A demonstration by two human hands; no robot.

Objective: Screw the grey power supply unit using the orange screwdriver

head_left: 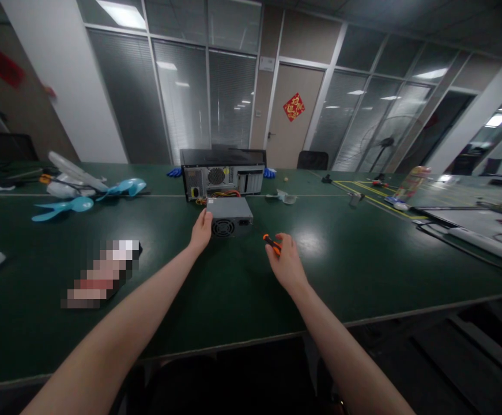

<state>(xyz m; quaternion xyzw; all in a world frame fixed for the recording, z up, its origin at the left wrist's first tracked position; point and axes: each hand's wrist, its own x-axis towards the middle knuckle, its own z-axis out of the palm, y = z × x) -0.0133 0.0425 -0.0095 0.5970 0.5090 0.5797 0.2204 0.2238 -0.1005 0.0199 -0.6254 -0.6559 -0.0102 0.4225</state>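
My left hand (201, 231) grips the left side of a grey computer power supply (230, 208). The supply's round fan grille and power socket face me. Behind it a computer case (222, 173) lies on its side, rear panel toward me, with red and yellow wires showing near the supply. To the right, just over the table, my right hand (286, 259) has its thumb and fingers closed around a screwdriver (272, 244) with an orange and black handle. The screwdriver's shaft cannot be made out.
On the green table (229, 305), a blurred-out flat object (104, 276) lies left of my left arm. Light blue fan blades (64, 208) sit farther left. Blue gloves (270, 172) show beside the case. A clear plastic bag (286, 197) and a white power strip (486, 242) lie to the right.
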